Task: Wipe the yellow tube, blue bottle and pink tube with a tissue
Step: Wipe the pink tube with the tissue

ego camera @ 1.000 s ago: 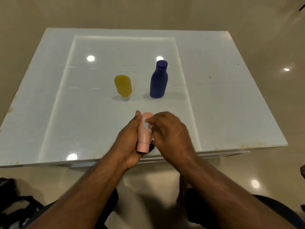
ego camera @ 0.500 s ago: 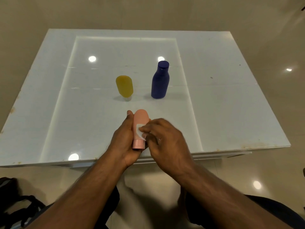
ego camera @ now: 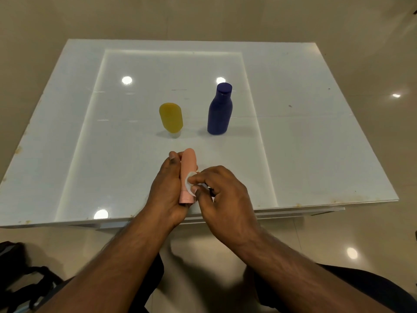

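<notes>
Fingers of the left hand (ego camera: 168, 190) curl round the pink tube (ego camera: 188, 175), holding it above the desk's (ego camera: 316, 154) near edge, cap end toward the person. Right hand (ego camera: 222, 197) pinches a white tissue (ego camera: 189, 180) between thumb and fingertips, pressed against the tube's lower side. Yellow tube (ego camera: 171, 117) stands cap down near the desk's middle, blue bottle (ego camera: 219, 109) upright just beside it on the right, both apart from the hands.

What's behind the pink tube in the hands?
The left hand wraps the pink tube from behind, thumb at its left side. The right hand presses a tissue on its front. The left fingers behind it are covered.
</notes>
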Action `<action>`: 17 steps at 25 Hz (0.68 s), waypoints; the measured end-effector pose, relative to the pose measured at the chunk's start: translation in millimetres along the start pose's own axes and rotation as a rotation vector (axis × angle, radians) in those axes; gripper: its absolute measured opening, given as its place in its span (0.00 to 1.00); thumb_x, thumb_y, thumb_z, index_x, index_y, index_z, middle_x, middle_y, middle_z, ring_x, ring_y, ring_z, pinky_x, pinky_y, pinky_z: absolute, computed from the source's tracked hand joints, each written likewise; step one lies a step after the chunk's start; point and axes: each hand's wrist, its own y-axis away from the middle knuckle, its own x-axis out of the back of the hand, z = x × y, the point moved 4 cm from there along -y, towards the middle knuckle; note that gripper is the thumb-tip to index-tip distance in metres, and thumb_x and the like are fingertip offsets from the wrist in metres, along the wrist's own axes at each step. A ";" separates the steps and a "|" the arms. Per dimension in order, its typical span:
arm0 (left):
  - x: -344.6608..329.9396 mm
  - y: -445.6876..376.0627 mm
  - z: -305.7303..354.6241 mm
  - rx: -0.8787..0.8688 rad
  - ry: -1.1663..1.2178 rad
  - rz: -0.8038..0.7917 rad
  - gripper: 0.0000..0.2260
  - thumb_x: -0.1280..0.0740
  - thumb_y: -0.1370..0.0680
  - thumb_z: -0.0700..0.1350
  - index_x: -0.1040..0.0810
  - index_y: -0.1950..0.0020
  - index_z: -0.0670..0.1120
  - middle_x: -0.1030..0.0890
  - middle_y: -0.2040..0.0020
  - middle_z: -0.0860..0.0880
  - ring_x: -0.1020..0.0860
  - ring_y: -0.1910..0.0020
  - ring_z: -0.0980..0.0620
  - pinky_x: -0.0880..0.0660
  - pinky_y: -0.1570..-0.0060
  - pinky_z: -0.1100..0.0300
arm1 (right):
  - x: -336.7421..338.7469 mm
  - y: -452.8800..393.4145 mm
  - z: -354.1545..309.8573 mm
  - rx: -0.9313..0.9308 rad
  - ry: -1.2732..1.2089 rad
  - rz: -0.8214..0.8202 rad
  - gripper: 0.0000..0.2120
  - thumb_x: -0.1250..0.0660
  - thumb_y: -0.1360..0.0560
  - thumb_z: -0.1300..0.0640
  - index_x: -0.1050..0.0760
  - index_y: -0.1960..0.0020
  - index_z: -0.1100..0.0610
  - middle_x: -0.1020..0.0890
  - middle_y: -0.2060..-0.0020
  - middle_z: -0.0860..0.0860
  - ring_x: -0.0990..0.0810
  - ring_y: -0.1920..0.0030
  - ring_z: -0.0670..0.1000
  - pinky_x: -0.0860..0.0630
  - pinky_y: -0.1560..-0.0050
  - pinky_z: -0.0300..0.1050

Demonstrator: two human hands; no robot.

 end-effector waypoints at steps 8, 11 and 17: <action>-16.8 9.5 -19.8 0.150 -0.165 -0.170 0.28 0.41 0.24 0.68 0.22 0.39 0.46 0.14 0.55 0.43 0.17 0.56 0.46 0.19 0.61 0.51 | 35.0 -33.5 24.6 -0.113 0.019 0.171 0.07 0.33 0.25 0.62 0.20 0.49 0.55 0.19 0.53 0.48 0.21 0.53 0.45 0.21 0.50 0.46; -17.1 10.3 -19.5 0.174 -0.115 -0.231 0.32 0.40 0.26 0.70 0.23 0.36 0.46 0.17 0.51 0.41 0.21 0.56 0.45 0.22 0.64 0.53 | 33.0 -31.4 22.6 -0.091 0.025 0.148 0.08 0.34 0.26 0.63 0.20 0.49 0.56 0.19 0.53 0.47 0.22 0.53 0.45 0.21 0.51 0.46; -6.6 -1.6 -15.3 0.155 -0.081 -0.170 0.31 0.43 0.24 0.70 0.23 0.33 0.49 0.17 0.39 0.40 0.18 0.40 0.39 0.23 0.40 0.40 | 6.7 -3.0 -9.5 0.118 0.130 -0.117 0.10 0.33 0.29 0.57 0.19 0.49 0.57 0.17 0.53 0.54 0.20 0.52 0.53 0.26 0.46 0.45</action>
